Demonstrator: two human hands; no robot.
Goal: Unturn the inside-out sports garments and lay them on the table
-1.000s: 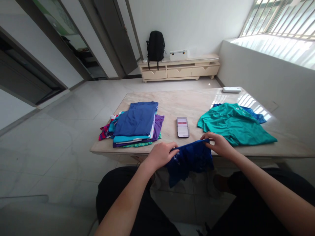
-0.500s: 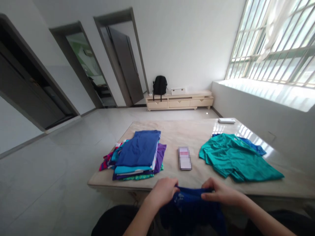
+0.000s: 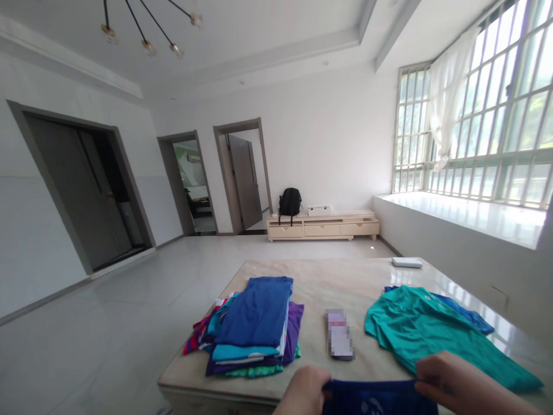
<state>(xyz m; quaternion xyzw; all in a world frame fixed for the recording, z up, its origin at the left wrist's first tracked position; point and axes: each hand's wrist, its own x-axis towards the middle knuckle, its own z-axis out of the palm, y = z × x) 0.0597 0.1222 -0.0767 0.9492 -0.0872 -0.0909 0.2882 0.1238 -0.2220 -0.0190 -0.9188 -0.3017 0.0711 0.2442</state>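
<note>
A dark blue garment (image 3: 375,396) with a small pale print is stretched between my hands at the table's near edge; its lower part is cut off by the frame. My left hand (image 3: 306,387) grips one upper corner, fingers closed. The other corner is pinched by my right hand (image 3: 449,377), which overlaps the near edge of a green shirt (image 3: 425,323). Under that shirt a blue garment (image 3: 469,313) sticks out. To the left lies a stack of folded clothes (image 3: 257,314), blue on top. Between the piles rests a phone (image 3: 339,334), its screen pixelated.
The pale stone-topped table (image 3: 311,276) carries a white box-like object (image 3: 406,262) at its far right corner. Beyond it, a low wooden cabinet (image 3: 322,229) holds a black backpack (image 3: 290,203). A barred window (image 3: 488,115) is on the right, doorways on the left.
The view has tilted up, bringing the ceiling lamp into sight and shifting everything lower. Both hands have moved apart, pulling the garment's top edge wider and straighter.
</note>
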